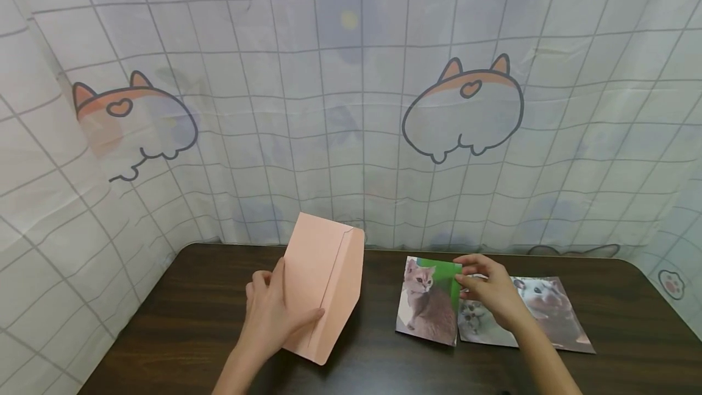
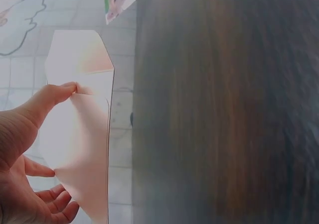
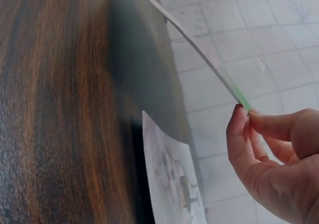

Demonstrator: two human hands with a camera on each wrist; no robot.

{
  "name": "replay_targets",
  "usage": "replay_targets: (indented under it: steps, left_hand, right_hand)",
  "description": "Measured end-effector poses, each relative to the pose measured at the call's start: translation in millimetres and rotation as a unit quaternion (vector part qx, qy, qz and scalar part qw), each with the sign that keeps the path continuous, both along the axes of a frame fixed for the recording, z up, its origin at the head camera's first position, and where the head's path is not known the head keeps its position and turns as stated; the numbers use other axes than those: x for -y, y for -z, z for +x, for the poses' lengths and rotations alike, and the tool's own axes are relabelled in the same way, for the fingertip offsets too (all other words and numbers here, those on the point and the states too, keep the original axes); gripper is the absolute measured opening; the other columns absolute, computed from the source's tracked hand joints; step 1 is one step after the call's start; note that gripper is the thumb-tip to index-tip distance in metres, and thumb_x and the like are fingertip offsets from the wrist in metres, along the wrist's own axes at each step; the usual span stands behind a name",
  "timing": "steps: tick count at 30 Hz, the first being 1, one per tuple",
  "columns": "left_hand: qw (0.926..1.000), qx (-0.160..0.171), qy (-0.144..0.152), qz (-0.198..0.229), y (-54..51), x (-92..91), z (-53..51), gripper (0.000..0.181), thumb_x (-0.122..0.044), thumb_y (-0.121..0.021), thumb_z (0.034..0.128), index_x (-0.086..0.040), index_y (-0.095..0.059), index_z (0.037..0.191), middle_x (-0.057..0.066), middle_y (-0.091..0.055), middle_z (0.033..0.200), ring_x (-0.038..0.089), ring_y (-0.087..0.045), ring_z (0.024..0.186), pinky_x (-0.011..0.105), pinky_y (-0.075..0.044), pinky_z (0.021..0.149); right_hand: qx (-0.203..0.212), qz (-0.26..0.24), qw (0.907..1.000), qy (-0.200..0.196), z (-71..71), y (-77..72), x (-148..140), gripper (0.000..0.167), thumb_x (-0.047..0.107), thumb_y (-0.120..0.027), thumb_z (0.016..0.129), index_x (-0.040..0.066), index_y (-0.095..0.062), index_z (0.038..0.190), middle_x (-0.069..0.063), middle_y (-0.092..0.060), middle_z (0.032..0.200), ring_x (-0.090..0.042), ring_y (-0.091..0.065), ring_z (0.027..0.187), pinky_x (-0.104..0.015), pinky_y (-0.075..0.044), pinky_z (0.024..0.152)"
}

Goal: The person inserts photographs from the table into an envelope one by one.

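At the left, above the dark wooden table (image 1: pixel 181 316), the left hand (image 1: pixel 269 319) held the pink envelope (image 1: pixel 314 282) tilted. Its thumb lay across the face near the mouth, opposed by the index finger at the far edge, so that the envelope was pinched between them; the remaining fingers curled beside that edge, and whether they touched the paper could not be told. The flap (image 1: pixel 348 288) stood folded out on the right, toward the middle of the table. A light grip probably served best here, since hard thumb pressure near the mouth would tend to press the paper layers together or crease them.

Right of centre, well apart from the envelope, hung the cat card (image 1: pixel 430 313), its printed face toward the head camera. The right hand (image 1: pixel 490 291) pinched its upper right edge between thumb and fingertips, the other fingers loosely bent; the right wrist view showed the card nearly edge-on. Such an edge hold left the rest of the card free, though a loose corner grip might let it swing. Farthest right, partly hidden by that hand, other animal pictures (image 1: pixel 554 309) lay on the table.
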State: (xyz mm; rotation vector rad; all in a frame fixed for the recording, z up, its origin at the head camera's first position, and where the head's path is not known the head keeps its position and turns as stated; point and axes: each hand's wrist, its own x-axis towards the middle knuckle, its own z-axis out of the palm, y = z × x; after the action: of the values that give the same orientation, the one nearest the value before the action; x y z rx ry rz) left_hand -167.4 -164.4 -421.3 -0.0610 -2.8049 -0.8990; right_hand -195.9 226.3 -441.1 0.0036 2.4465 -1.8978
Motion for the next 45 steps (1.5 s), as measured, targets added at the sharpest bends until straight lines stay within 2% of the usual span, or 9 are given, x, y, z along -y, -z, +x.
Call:
replay_targets:
  steps: [8, 16, 23, 31, 45]
  left_hand:
    - [0.9994, -0.035, 0.005, -0.004, 2.8, -8.0, -6.8, 0.113, -0.047, -0.096, 0.0698, -0.003, -0.039, 0.157, 0.03, -0.045, 0.126, 0.047, -0.043, 0.117, 0.057, -0.046, 0.087]
    - [0.9981, -0.057, -0.016, -0.018, 3.9, -19.5, -11.5, 0.111, -0.044, -0.098, 0.0664, -0.004, -0.04, 0.152, 0.029, -0.046, 0.121, 0.047, -0.045, 0.111, 0.057, -0.046, 0.086]
    - [0.9966, -0.076, -0.022, -0.023, 4.7, -28.8, -15.4, 0.107, -0.04, -0.099, 0.0667, -0.003, -0.042, 0.148, 0.028, -0.046, 0.117, 0.045, -0.045, 0.107, 0.055, -0.045, 0.084]
    - [0.9959, -0.083, -0.03, -0.019, 9.7, -36.1, -18.2, 0.105, -0.036, -0.101, 0.0639, -0.003, -0.044, 0.146, 0.027, -0.047, 0.115, 0.045, -0.046, 0.105, 0.055, -0.045, 0.082]
    - [0.9964, -0.071, -0.044, -0.017, 14.0, -55.5, -23.3, 0.106, -0.036, -0.103, 0.0597, -0.004, -0.047, 0.145, 0.024, -0.047, 0.112, 0.042, -0.045, 0.103, 0.055, -0.044, 0.083]
  right_hand:
    - [-0.005, -0.011, 0.9999, -0.009, 4.0, -3.0, -3.3, 0.041, -0.001, -0.061, 0.104, -0.013, -0.05, 0.141, -0.011, -0.058, 0.107, -0.008, -0.069, 0.085, -0.035, -0.063, 0.077]
    - [0.0, -0.015, 0.9999, -0.003, 10.6, -14.1, 0.9, 0.041, 0.0, -0.062, 0.103, -0.011, -0.052, 0.141, -0.012, -0.058, 0.107, -0.009, -0.07, 0.086, -0.037, -0.063, 0.079]
    - [-0.005, -0.024, 0.9997, -0.005, 14.6, -17.8, 1.6, 0.041, 0.001, -0.063, 0.104, -0.011, -0.051, 0.142, -0.011, -0.055, 0.109, -0.01, -0.069, 0.085, -0.035, -0.063, 0.078]
    - [-0.017, -0.029, 0.9994, -0.011, 15.7, -19.8, 4.4, 0.04, 0.001, -0.063, 0.103, -0.011, -0.052, 0.14, -0.009, -0.056, 0.108, -0.011, -0.068, 0.084, -0.035, -0.063, 0.077]
    - [-0.034, -0.043, 0.9982, -0.026, 16.4, -28.6, 6.6, 0.04, 0.001, -0.063, 0.104, -0.012, -0.05, 0.14, -0.006, -0.056, 0.106, -0.01, -0.066, 0.084, -0.032, -0.062, 0.077]
